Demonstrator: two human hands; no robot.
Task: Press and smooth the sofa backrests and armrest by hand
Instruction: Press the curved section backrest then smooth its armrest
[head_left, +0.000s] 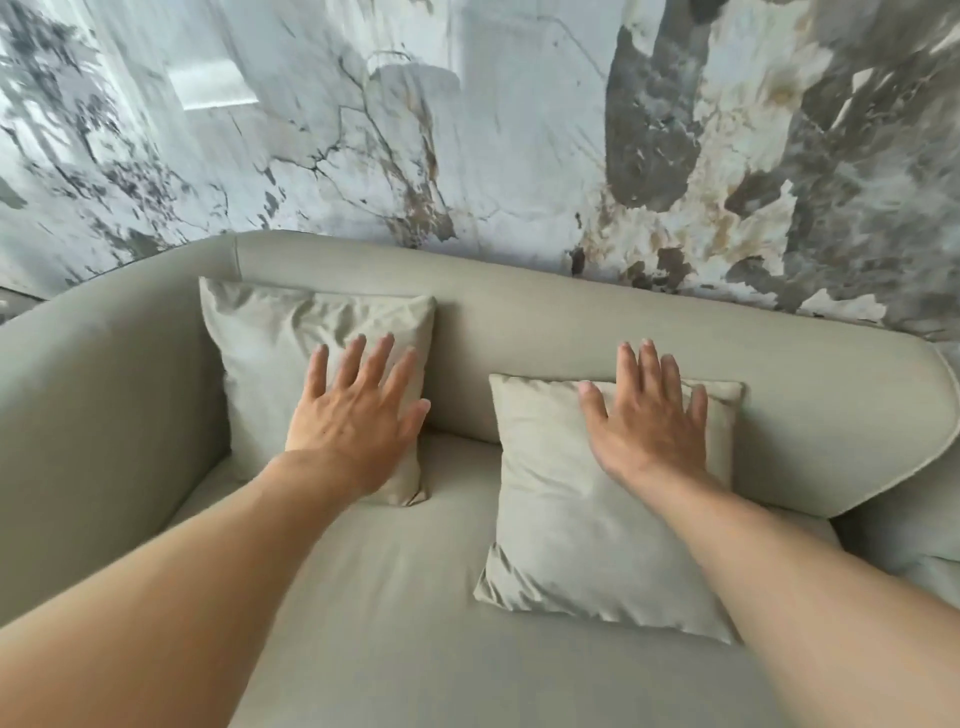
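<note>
A pale grey-green sofa fills the lower view, its backrest (545, 322) running along the wall and its left armrest (104, 395) curving forward. Two matching cushions lean against the backrest. My left hand (358, 415) lies flat with fingers spread on the wrinkled left cushion (270, 353). My right hand (649, 421) rests flat, fingers apart, on the upper part of the right cushion (561, 519), which tilts back onto the seat (415, 597). Neither hand grips anything.
A marble-patterned wall (467, 130) in white, grey and brown rises directly behind the backrest. At the far right the sofa's right end (914, 467) curves down, with another piece of the same fabric below it.
</note>
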